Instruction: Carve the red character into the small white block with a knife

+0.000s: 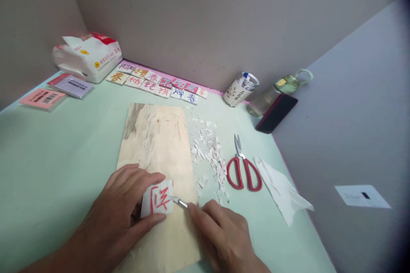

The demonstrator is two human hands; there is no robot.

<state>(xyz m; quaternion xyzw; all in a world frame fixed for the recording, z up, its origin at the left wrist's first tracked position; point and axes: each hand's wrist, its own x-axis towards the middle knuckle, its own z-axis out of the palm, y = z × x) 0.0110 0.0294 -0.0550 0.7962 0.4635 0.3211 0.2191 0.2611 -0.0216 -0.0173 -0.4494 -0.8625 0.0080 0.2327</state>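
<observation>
Between its thumb and fingers, my left hand [123, 211] grips a white rubber carving block [147, 204] with a red character drawn on its face. My right hand [221, 234] is closed around the handle of a craft knife [181, 202]. The knife's blade tip reaches the right edge of the block, at the red strokes. Both hands are over a pale wooden board [160, 136] with worn, scratched marks near its far end. White shavings [209, 149] lie scattered just right of the board.
Red-handled scissors [240, 166] and a crumpled tissue [285, 192] lie to the right. Behind stand a can [238, 91], a bottle [262, 100] and a leaning phone [277, 113]. Character tiles [153, 83] line the back, near a tissue pack [92, 57] and small packets [45, 99].
</observation>
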